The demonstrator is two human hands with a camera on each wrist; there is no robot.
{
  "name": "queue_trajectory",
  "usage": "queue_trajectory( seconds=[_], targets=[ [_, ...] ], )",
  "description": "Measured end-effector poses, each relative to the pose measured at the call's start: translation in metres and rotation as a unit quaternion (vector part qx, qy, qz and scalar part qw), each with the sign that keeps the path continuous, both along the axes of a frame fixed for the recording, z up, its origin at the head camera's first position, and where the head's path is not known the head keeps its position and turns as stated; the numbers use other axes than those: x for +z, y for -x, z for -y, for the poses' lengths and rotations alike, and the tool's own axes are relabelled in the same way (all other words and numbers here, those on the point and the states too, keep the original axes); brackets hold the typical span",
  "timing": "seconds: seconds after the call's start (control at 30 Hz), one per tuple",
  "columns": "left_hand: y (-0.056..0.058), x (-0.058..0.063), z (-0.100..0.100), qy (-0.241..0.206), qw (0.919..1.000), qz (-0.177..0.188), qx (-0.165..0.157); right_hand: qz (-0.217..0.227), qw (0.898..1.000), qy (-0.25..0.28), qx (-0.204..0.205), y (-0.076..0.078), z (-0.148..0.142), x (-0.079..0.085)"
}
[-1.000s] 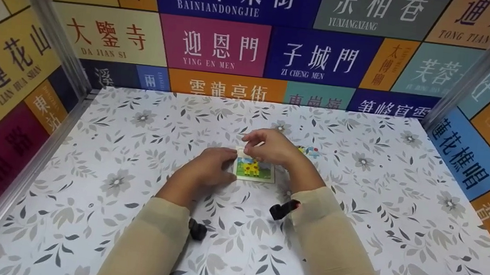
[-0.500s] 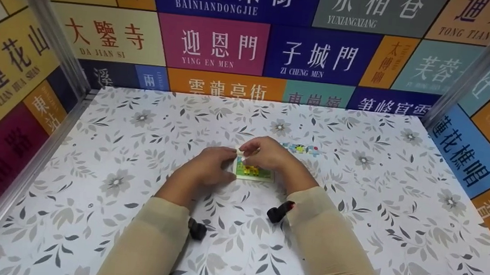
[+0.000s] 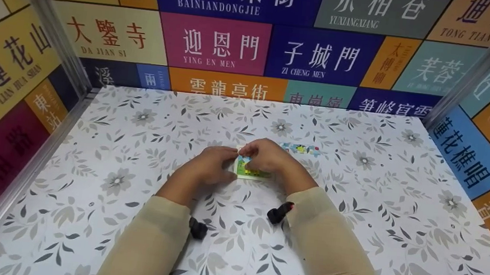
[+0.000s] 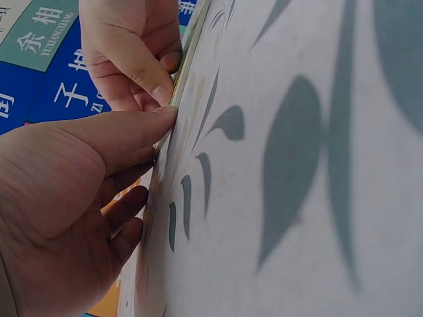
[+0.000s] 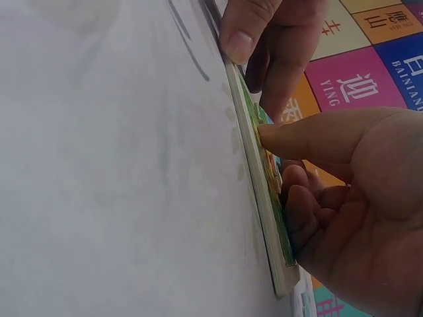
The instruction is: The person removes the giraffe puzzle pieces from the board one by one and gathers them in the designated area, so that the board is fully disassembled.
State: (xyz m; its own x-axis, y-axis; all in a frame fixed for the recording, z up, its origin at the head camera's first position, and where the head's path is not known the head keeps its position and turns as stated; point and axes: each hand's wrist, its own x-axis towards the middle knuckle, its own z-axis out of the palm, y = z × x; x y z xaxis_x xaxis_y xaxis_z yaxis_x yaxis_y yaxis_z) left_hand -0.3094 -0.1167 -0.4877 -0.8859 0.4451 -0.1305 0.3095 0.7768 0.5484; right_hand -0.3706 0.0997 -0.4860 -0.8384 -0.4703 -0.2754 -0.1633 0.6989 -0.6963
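A small jigsaw puzzle board (image 3: 240, 173) lies flat on the table, its picture a yellow giraffe on green. My left hand (image 3: 214, 166) holds the board's left side, thumb by the near corner and fingers by the far one. Over the board's upper part is my right hand (image 3: 268, 156), thumb and fingers bent around a small puzzle piece (image 5: 267, 116), mostly hidden. The right thumb touches the picture surface in the right wrist view. In the left wrist view, the left thumb (image 4: 142, 129) reaches the board's edge close to the right hand (image 4: 129, 56).
Several loose puzzle pieces (image 3: 303, 148) lie just behind and right of the right hand. A white floral cloth (image 3: 232, 254) covers the table. Colourful panels with lettering (image 3: 214, 43) stand at the back and sides.
The right hand has lowered and drawn slightly toward me onto the board, uncovering more of the loose pieces behind it. The left hand stays at the board's left side.
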Motion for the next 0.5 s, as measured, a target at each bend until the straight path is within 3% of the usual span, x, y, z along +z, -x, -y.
queue_trajectory(
  seconds=[0.23, 0.5],
  targets=[
    [-0.0015, 0.0012, -0.0012, 0.003, 1.0000, -0.004, 0.005, -0.002, 1.000, -0.007, -0.001, -0.0001, 0.0007, 0.0013],
    [-0.0017, -0.0006, -0.0012, 0.009, 0.9999, -0.006, 0.006, -0.027, 0.999, 0.027, 0.009, -0.0006, -0.0059, -0.0012]
  ],
)
